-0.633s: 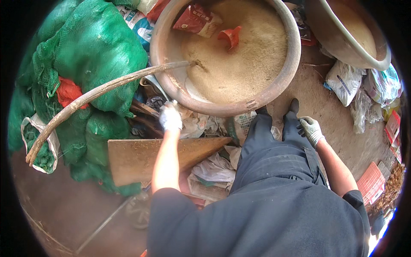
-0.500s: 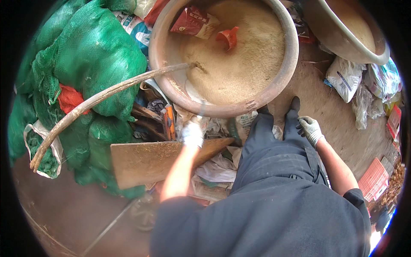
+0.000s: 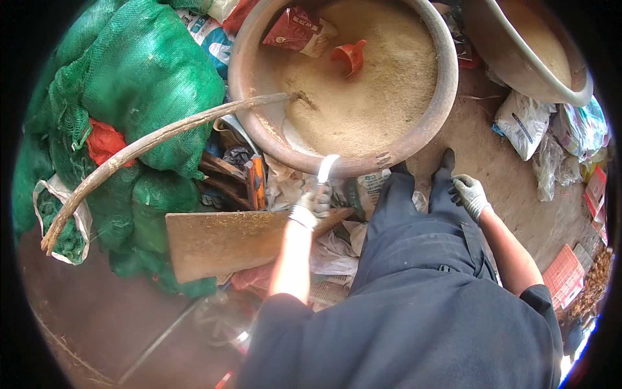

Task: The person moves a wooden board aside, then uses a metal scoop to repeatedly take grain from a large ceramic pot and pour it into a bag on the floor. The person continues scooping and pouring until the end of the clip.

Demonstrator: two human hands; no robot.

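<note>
My gloved left hand (image 3: 315, 203) is closed on a tool with a short, shiny pale blade (image 3: 327, 166), held upright just at the lower rim of a large round basin (image 3: 396, 154). The basin holds pale tan granular material, a red scoop (image 3: 350, 59) and a red packet (image 3: 295, 31). My gloved right hand (image 3: 468, 193) rests by my right thigh with loosely bent fingers apart and nothing visible in them. A long bent wooden stick (image 3: 136, 144) reaches from the lower left to the basin.
Green mesh sacks (image 3: 149, 84) are heaped at the left, above a wooden board (image 3: 220, 243). A second basin (image 3: 576, 91) stands at the upper right, with plastic bags (image 3: 521, 126) below it. A pink plastic grid (image 3: 561, 275) lies on the concrete floor (image 3: 492, 168) at the right.
My left hand has moved to the right and down, bringing the pale blade across to the front of the basin's rim. An orange object shows where that hand was. My right hand has stayed put.
</note>
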